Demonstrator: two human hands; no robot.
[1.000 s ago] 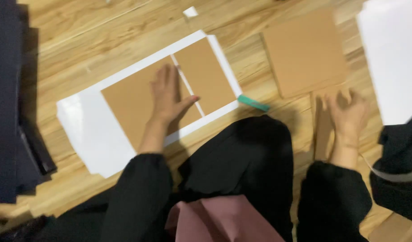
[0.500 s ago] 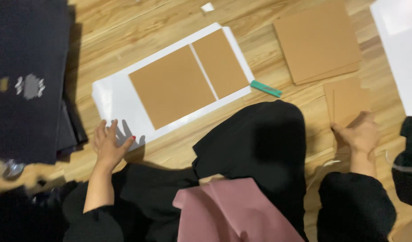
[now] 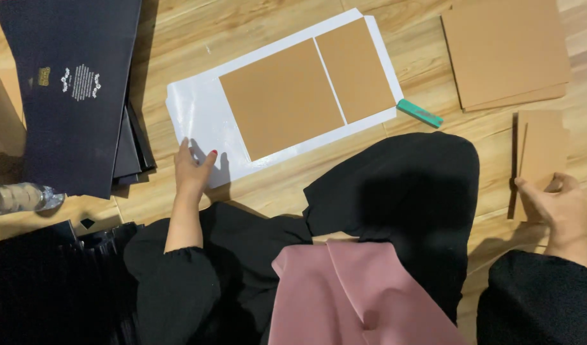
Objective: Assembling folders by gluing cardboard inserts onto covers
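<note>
Head view: I'm kneeling on glossy wood planks (image 3: 255, 13); left hand (image 3: 192, 167) is pressing open-fingered on slick white sheet (image 3: 198, 108), right hand (image 3: 558, 203) pinching stiff brown cardboard strips (image 3: 541, 150).

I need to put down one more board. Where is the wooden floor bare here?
Bare floor lies above the glossy white sheet, between the stack of black sheets and the stack of brown cardboard panels. Crowded: the floor's right edge, where the right hand touches small brown cardboard pieces.
</note>
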